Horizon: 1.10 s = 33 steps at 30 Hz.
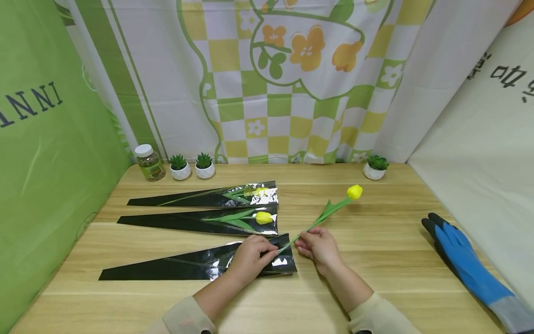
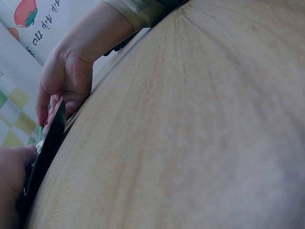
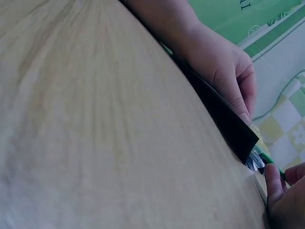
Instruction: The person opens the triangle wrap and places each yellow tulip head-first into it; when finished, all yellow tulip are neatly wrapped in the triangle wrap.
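Note:
A yellow artificial tulip (image 1: 354,192) slants across the front middle of the table, its green stem pinched between thumb and fingers of my right hand (image 1: 320,249). The stem's lower end lies at the wide mouth of the nearest black flower sleeve (image 1: 167,266), which has a shiny clear front. My left hand (image 1: 253,254) grips the sleeve near that mouth, fingers curled; the left hand (image 3: 217,64) also shows over the black sleeve (image 3: 224,119) in the right wrist view. In the left wrist view, my right hand (image 2: 69,78) is just beyond the sleeve's edge (image 2: 50,133).
Two more black sleeves, each with a yellow tulip (image 1: 263,218) inside, lie behind. A white-lidded jar (image 1: 151,163) and small potted succulents (image 1: 181,168) line the back edge. A blue work glove (image 1: 463,260) lies at the right. Printed curtains surround the table.

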Tool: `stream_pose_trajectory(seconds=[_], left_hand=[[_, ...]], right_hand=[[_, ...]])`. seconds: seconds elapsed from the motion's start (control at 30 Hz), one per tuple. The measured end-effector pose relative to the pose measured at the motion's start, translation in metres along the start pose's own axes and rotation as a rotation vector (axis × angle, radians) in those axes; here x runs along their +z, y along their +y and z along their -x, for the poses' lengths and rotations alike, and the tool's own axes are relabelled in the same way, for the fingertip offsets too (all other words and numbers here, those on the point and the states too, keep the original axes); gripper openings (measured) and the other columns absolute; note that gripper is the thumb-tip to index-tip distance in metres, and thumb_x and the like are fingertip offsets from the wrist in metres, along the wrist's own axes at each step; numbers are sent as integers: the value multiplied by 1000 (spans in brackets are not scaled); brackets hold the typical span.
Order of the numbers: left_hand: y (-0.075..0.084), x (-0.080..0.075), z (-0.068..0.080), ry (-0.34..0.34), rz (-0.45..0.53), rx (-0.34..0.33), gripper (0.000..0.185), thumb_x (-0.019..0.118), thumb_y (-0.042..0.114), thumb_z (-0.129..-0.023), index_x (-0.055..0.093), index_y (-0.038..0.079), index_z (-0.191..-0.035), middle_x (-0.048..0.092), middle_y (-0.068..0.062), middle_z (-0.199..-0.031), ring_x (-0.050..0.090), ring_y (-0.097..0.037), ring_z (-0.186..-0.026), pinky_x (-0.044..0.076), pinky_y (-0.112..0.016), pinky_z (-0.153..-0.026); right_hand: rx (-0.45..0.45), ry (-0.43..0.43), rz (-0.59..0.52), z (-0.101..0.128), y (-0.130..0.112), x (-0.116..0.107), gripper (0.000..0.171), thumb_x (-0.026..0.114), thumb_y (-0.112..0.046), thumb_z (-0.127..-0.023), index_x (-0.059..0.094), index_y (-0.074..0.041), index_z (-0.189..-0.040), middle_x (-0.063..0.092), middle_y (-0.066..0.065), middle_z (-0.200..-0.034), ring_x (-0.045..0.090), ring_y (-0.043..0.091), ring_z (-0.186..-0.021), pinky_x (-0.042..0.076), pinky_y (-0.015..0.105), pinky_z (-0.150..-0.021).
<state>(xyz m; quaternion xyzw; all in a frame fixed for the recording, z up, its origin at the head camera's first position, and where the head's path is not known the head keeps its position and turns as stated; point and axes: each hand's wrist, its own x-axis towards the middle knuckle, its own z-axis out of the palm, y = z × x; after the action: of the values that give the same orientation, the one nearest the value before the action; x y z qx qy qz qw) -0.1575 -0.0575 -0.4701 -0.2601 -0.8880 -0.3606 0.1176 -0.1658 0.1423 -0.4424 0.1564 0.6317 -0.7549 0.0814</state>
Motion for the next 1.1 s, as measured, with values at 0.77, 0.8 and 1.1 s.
stream_pose_trajectory(seconds=[0.77, 0.8, 1.1], left_hand=[[-1, 1, -1, -3, -20, 11, 8, 74, 20, -87, 79, 15, -90, 72, 3, -87, 62, -14, -87, 53, -29, -81], [-1, 1, 0, -4, -19, 9, 8, 74, 20, -87, 79, 15, -90, 72, 3, -87, 63, -14, -87, 53, -29, -81], [-1, 0, 0, -1, -7, 0, 8, 74, 19, -87, 79, 14, -90, 72, 3, -88, 63, -14, -88, 54, -30, -83]], right_hand=[[96, -129, 78, 12, -6, -18, 50, 51, -3, -99, 34, 16, -142, 70, 7, -101, 68, 8, -86, 59, 21, -79], [93, -131, 87, 13, -6, -20, 50, 52, -3, -99, 35, 16, -141, 70, 7, -100, 68, 8, -85, 59, 20, -78], [-224, -108, 709, -7, -27, -48, 33, 57, -13, -98, 60, 3, -127, 69, 12, -106, 63, 13, -88, 55, 23, -71]])
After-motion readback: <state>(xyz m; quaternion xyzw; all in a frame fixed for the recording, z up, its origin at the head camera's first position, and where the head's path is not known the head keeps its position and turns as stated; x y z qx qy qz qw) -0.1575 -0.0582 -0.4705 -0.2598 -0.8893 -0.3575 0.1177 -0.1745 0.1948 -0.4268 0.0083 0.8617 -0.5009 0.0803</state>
